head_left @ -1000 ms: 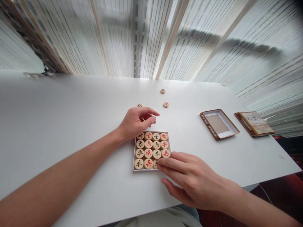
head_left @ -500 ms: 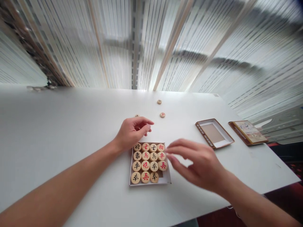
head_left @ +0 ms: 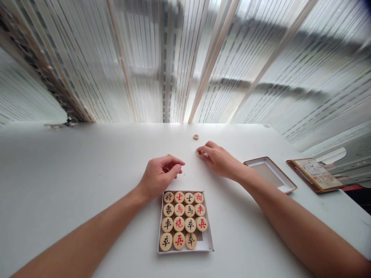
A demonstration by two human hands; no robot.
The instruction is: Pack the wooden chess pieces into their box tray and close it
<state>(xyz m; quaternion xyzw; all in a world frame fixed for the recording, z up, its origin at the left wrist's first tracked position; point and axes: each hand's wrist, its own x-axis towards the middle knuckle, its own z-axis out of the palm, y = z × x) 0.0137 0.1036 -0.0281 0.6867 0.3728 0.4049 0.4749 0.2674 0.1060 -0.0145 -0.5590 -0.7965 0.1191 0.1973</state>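
Shows a round game piece [head_left: 198, 153] in the pinch of the right hand [head_left: 215, 157], well beyond the box [head_left: 205, 246], with the left hand [head_left: 157, 173] released and loosely curled.

The right hand [head_left: 216, 157] pinches a disc [head_left: 198, 154], another disc [head_left: 196, 137] just beyond; the left hand [head_left: 158, 173] curls loosely, a box [head_left: 206, 245] of discs [head_left: 179, 224] beside its wrist, a tray [head_left: 268, 174] to the right hand's right
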